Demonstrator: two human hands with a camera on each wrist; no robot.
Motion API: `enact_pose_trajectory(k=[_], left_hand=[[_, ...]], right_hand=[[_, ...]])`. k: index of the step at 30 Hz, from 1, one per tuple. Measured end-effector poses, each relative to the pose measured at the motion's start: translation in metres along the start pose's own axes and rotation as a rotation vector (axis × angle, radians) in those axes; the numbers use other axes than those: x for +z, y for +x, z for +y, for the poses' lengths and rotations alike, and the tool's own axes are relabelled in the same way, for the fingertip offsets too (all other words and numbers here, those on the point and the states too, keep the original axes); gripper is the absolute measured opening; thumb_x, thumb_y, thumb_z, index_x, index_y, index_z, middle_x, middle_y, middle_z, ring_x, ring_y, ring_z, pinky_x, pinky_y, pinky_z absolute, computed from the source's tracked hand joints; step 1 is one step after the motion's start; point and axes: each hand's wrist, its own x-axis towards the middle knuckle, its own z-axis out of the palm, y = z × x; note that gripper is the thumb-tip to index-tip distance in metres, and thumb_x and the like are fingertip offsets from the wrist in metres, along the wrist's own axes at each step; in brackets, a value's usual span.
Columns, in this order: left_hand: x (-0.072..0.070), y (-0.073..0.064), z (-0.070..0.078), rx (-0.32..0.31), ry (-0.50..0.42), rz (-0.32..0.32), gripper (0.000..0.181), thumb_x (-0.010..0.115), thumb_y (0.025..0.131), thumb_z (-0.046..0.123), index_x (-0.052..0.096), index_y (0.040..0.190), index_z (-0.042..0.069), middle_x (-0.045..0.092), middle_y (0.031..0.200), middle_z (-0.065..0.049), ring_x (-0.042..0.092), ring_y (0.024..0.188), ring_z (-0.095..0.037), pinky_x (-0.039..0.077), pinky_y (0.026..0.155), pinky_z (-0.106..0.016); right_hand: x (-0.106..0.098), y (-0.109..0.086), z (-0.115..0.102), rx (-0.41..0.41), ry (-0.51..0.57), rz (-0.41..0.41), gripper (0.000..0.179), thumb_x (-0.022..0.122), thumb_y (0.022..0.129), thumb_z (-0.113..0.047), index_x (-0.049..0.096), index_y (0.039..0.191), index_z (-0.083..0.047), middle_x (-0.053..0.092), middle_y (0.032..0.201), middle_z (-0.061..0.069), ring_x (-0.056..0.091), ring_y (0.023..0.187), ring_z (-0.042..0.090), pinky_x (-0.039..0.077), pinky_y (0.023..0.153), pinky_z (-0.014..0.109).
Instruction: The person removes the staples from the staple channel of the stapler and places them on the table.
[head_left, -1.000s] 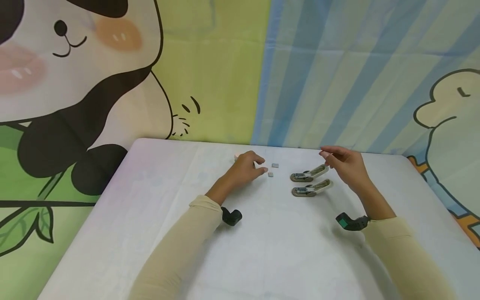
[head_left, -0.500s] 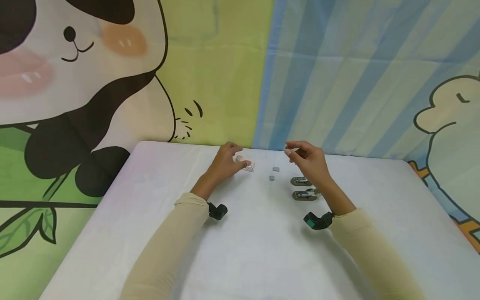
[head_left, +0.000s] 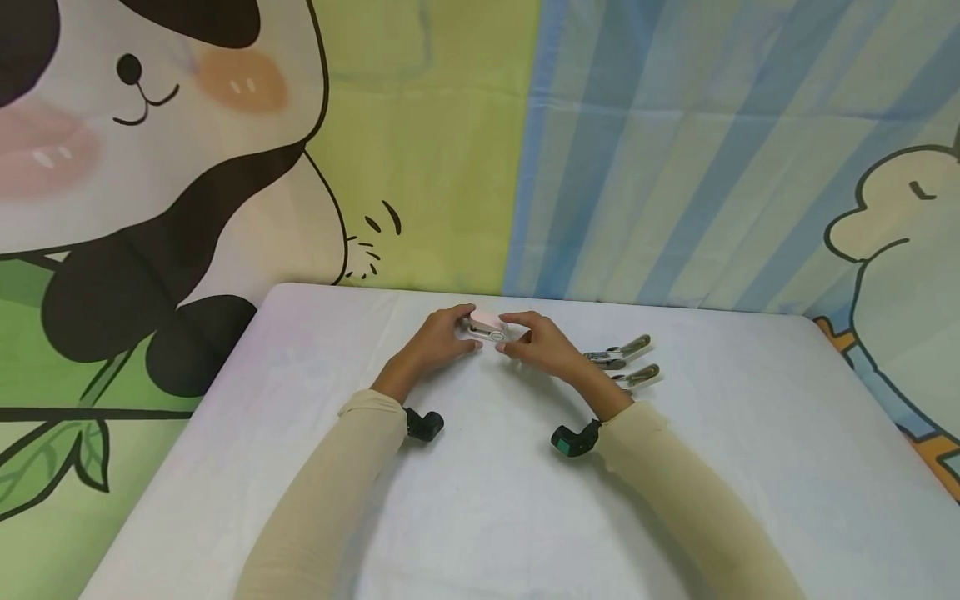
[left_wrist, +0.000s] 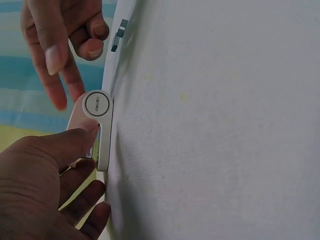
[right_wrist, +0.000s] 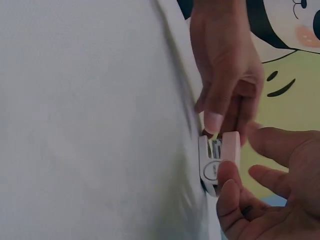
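Observation:
A small pink-and-white stapler (head_left: 489,325) lies near the table's far edge, its round hinge cap facing me. My left hand (head_left: 431,346) pinches its left end; in the left wrist view the left thumb (left_wrist: 82,137) overlaps its body just below the cap. From the other side, my right hand (head_left: 543,346) reaches to the stapler's right end with loosely bent fingers, a fingertip (right_wrist: 227,172) overlapping the cap in the right wrist view. Two small grey staple blocks (left_wrist: 120,32) lie on the table beyond the stapler in the left wrist view; the right hand hides them in the head view.
Two opened-out staplers, one farther back (head_left: 626,352) and one nearer (head_left: 639,377), lie right of the right wrist, partly covered by it. A white cloth (head_left: 495,500) covers the table, with a printed curtain (head_left: 435,167) behind its far edge.
My right hand has come left, away from the opened staplers and past the staple blocks, to the pink stapler. My left hand has shifted slightly left and now closes around its end.

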Motion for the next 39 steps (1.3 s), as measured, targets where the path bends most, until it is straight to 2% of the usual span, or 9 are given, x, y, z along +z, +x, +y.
enact_pose_trajectory(k=[3, 8, 11, 15, 17, 21, 27, 33, 39], left_hand=[[0.003, 0.0, -0.001, 0.004, -0.03, 0.02, 0.062, 0.073, 0.087, 0.01, 0.046, 0.142, 0.0, 0.06, 0.127, -0.016, 0.055, 0.114, -0.027, 0.04, 0.099, -0.041], [0.007, 0.002, -0.003, -0.003, -0.042, 0.076, 0.049, 0.07, 0.088, 0.006, 0.055, 0.134, 0.0, 0.064, 0.114, -0.014, 0.058, 0.098, -0.024, 0.046, 0.088, -0.038], [0.01, 0.002, -0.006, 0.01, -0.02, 0.109, 0.039, 0.071, 0.087, 0.006, 0.061, 0.124, -0.002, 0.065, 0.106, -0.013, 0.058, 0.093, -0.023, 0.047, 0.083, -0.037], [0.014, 0.002, -0.007, 0.014, -0.022, 0.141, 0.03, 0.073, 0.086, 0.007, 0.066, 0.114, -0.004, 0.064, 0.099, -0.012, 0.055, 0.088, -0.023, 0.045, 0.078, -0.036], [0.016, 0.003, -0.005, 0.011, -0.032, 0.132, 0.028, 0.072, 0.087, 0.007, 0.067, 0.112, -0.004, 0.062, 0.097, -0.012, 0.053, 0.086, -0.022, 0.044, 0.076, -0.035], [0.018, 0.003, -0.001, 0.012, -0.036, 0.088, 0.025, 0.07, 0.089, 0.009, 0.069, 0.11, -0.004, 0.059, 0.094, -0.011, 0.049, 0.083, -0.022, 0.041, 0.072, -0.033], [0.015, 0.0, -0.002, 0.02, -0.036, 0.033, 0.022, 0.07, 0.088, 0.009, 0.069, 0.108, -0.003, 0.059, 0.093, -0.009, 0.051, 0.081, -0.02, 0.042, 0.071, -0.032], [0.014, -0.007, 0.001, 0.043, -0.067, -0.018, 0.019, 0.07, 0.087, 0.007, 0.07, 0.104, -0.002, 0.06, 0.093, -0.008, 0.051, 0.079, -0.019, 0.042, 0.068, -0.03], [0.012, -0.016, 0.012, 0.087, -0.067, -0.062, 0.019, 0.071, 0.086, 0.005, 0.07, 0.103, -0.002, 0.059, 0.091, -0.006, 0.051, 0.076, -0.017, 0.042, 0.065, -0.028]], right_hand=[[0.006, 0.005, 0.0, 0.029, 0.001, -0.019, 0.056, 0.068, 0.092, -0.014, 0.048, 0.143, -0.005, 0.039, 0.143, 0.018, 0.063, 0.075, 0.027, 0.052, 0.062, 0.036], [0.012, 0.013, -0.002, 0.028, -0.038, 0.001, 0.055, 0.067, 0.092, -0.01, 0.047, 0.143, -0.002, 0.044, 0.14, 0.019, 0.059, 0.064, 0.022, 0.049, 0.059, 0.03], [0.02, 0.022, -0.006, 0.04, -0.098, 0.033, 0.054, 0.067, 0.091, -0.007, 0.048, 0.141, 0.0, 0.047, 0.137, 0.021, 0.057, 0.08, 0.022, 0.046, 0.069, 0.03], [0.028, 0.03, -0.009, 0.042, -0.185, 0.097, 0.043, 0.067, 0.09, -0.004, 0.057, 0.132, 0.002, 0.051, 0.128, 0.023, 0.049, 0.108, 0.029, 0.042, 0.088, 0.037], [0.028, 0.029, -0.006, 0.024, -0.199, 0.127, 0.034, 0.067, 0.09, -0.003, 0.062, 0.124, 0.003, 0.054, 0.121, 0.022, 0.049, 0.109, 0.03, 0.042, 0.092, 0.04], [0.027, 0.027, 0.001, 0.0, -0.183, 0.164, 0.021, 0.067, 0.091, -0.003, 0.065, 0.111, 0.003, 0.058, 0.111, 0.018, 0.052, 0.1, 0.027, 0.043, 0.087, 0.04], [0.026, 0.022, 0.005, -0.037, -0.213, 0.127, 0.019, 0.065, 0.092, -0.004, 0.065, 0.11, 0.003, 0.058, 0.109, 0.017, 0.051, 0.092, 0.024, 0.043, 0.08, 0.037], [0.022, 0.01, 0.002, -0.086, -0.251, 0.098, 0.02, 0.065, 0.092, -0.002, 0.064, 0.11, 0.004, 0.059, 0.108, 0.016, 0.051, 0.089, 0.023, 0.044, 0.077, 0.035], [0.016, -0.009, -0.002, -0.115, -0.223, 0.069, 0.018, 0.065, 0.092, -0.004, 0.063, 0.108, 0.002, 0.058, 0.105, 0.013, 0.049, 0.073, 0.019, 0.043, 0.061, 0.029]])
